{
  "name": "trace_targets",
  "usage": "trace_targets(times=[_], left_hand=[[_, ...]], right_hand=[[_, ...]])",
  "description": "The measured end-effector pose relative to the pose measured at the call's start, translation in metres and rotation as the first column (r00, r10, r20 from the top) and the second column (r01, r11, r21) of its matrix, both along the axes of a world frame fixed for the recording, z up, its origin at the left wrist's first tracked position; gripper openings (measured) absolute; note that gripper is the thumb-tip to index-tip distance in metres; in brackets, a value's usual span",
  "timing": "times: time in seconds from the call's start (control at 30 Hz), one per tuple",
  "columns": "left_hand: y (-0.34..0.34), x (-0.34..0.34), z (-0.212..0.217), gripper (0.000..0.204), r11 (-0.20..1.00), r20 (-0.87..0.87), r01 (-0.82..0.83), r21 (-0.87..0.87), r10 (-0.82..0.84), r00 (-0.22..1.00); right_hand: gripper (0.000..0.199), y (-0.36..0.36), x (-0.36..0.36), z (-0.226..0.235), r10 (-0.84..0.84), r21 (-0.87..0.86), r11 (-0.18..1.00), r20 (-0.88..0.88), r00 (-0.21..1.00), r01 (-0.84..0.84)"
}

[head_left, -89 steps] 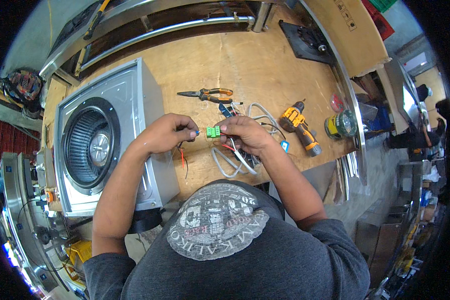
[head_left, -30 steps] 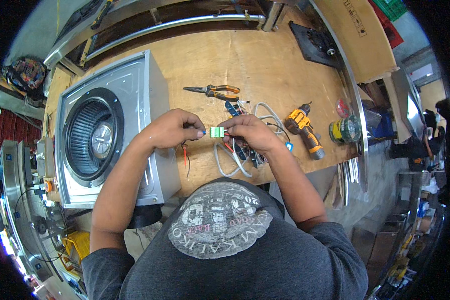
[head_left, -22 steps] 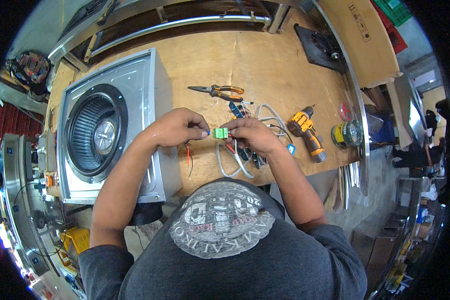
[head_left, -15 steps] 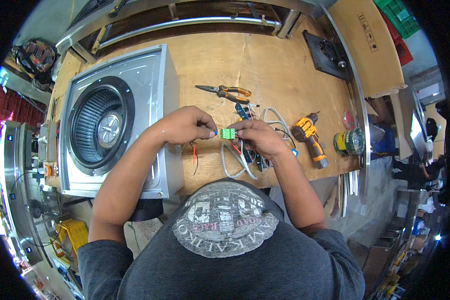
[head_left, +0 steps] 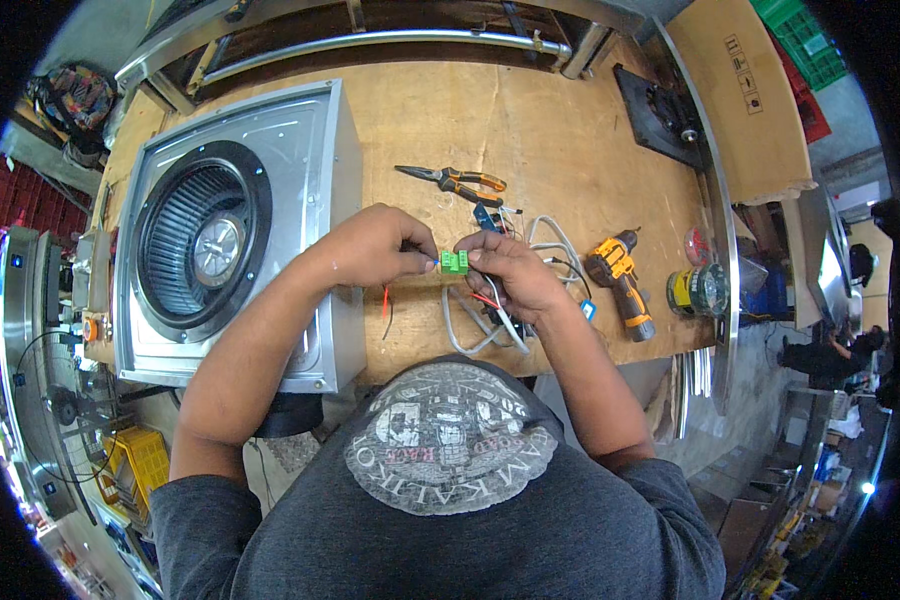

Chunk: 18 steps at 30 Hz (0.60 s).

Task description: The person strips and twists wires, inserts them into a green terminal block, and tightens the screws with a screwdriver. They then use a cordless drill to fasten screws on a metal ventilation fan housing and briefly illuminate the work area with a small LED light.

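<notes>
Above the bench's near edge, my right hand [head_left: 518, 272] grips a small green terminal block [head_left: 454, 262] by its right end. My left hand [head_left: 392, 248] is pinched closed at the block's left end, on thin wires whose tips are mostly covered by my fingers. Below that hand hangs a red wire [head_left: 386, 299] with a dark one beside it. White and red wires run down from under my right hand to a loop of grey cable [head_left: 460, 338] on the wood. Part of a dark circuit board [head_left: 487, 220] shows behind my right fingers.
A metal fan housing [head_left: 310, 220] with a round black inlet stands left on the wooden bench [head_left: 410, 120]. Long-nose pliers [head_left: 460, 182] lie beyond my hands. Right are a yellow cordless drill [head_left: 620, 280], a jar [head_left: 698, 290] and a black plate [head_left: 655, 110]. A cardboard box [head_left: 735, 90] stands far right.
The terminal block has turned slightly in my right fingers. My left hand stays pinched beside it. The whole view has shifted a little.
</notes>
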<state>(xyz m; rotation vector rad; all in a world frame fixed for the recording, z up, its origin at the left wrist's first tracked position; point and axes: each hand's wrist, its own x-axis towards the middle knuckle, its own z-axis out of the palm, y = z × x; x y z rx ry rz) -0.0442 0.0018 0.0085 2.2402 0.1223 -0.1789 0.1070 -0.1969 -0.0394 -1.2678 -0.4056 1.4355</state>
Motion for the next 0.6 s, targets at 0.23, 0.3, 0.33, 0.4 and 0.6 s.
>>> trace_targets(times=[0.23,0.3,0.33,0.4,0.6], left_hand=[[0.0,0.0,0.006,0.018,1.0,-0.006,-0.019,0.002,0.019,1.0],[0.002,0.001,0.004,0.018,0.999,0.011,0.035,-0.018,-0.035,0.999],[0.001,0.001,0.004,0.018,0.999,-0.009,0.019,-0.043,-0.02,1.0],[0.001,0.001,0.005,0.018,0.996,-0.05,-0.014,-0.093,0.009,0.999],[0.001,0.0,0.004,0.018,0.997,-0.023,0.013,-0.07,-0.014,1.0]], right_hand=[[0.034,-0.007,-0.009,0.006,-0.012,0.161,0.987,0.188,0.982,-0.019],[0.035,-0.006,-0.012,0.012,0.009,0.132,0.989,0.405,0.914,-0.068],[0.036,-0.006,-0.013,0.013,0.018,0.115,0.989,0.507,0.862,-0.088],[0.035,-0.007,-0.008,0.012,0.034,0.115,0.983,0.65,0.76,-0.142],[0.039,-0.006,-0.005,0.01,0.04,0.125,0.982,0.597,0.801,-0.143]])
